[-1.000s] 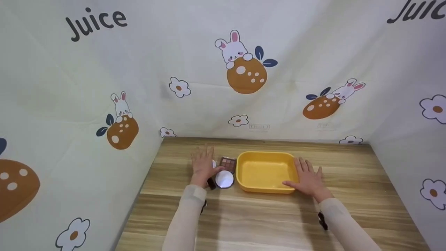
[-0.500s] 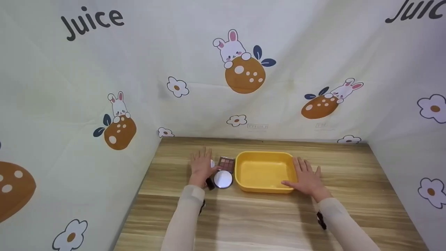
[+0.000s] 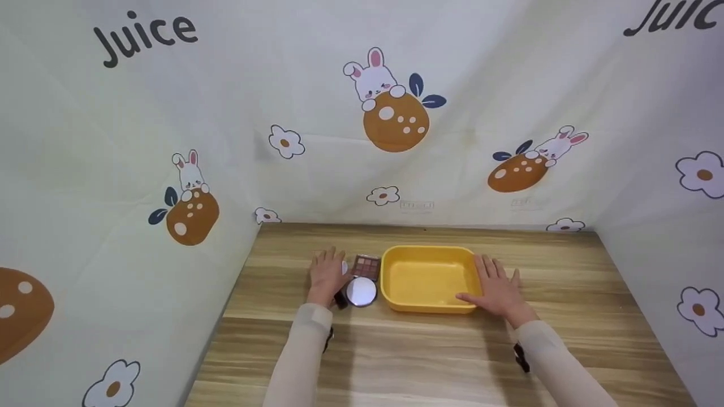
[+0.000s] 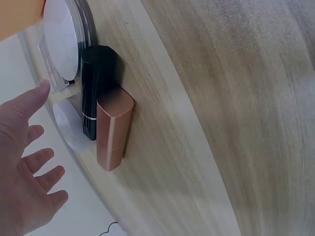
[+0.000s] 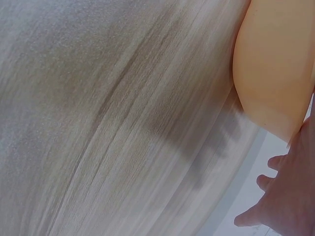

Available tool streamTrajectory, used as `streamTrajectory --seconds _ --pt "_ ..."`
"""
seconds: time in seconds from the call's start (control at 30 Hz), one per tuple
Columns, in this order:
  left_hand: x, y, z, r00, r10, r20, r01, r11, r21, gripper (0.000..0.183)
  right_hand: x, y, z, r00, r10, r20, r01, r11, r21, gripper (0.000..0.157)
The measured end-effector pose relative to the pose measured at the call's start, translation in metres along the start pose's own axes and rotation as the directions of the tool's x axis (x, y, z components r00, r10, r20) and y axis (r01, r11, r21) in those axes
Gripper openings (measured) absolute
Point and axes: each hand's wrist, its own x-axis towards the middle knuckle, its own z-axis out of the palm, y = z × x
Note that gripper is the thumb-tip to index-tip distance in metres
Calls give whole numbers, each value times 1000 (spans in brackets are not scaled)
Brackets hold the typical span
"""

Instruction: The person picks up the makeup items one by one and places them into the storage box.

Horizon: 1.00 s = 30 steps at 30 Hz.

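Observation:
In the head view my left hand (image 3: 326,278) hovers over a group of make-up items, fingers spread and slightly bent, holding nothing. Beside its thumb lie an eyeshadow palette (image 3: 366,267) and a round white-topped compact (image 3: 361,291). The left wrist view shows a black tube (image 4: 98,78) and a copper-pink tube (image 4: 114,129) lying side by side, with a smaller round white item (image 4: 73,123) behind them, partly hidden. My right hand (image 3: 499,289) is at the right end of a yellow basin (image 3: 432,308), fingers straight along its outside and thumb over the front rim.
The basin stands just right of the palette and compact on a wood-grain table (image 3: 418,362). A printed cloth (image 3: 317,186) with rabbits and flowers encloses the table at the back and on both sides.
My left hand has drawn back slightly toward me, its thumb moving left off the palette and compact. The right hand and basin keep their places, while the head view shifts a little.

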Motion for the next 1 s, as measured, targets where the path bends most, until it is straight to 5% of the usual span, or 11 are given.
streamTrajectory --seconds 1.0 --pt "4 0 15 998 14 -59 -17 999 -45 37 1 1 1 1000 6 -7 -6 1000 -14 112"
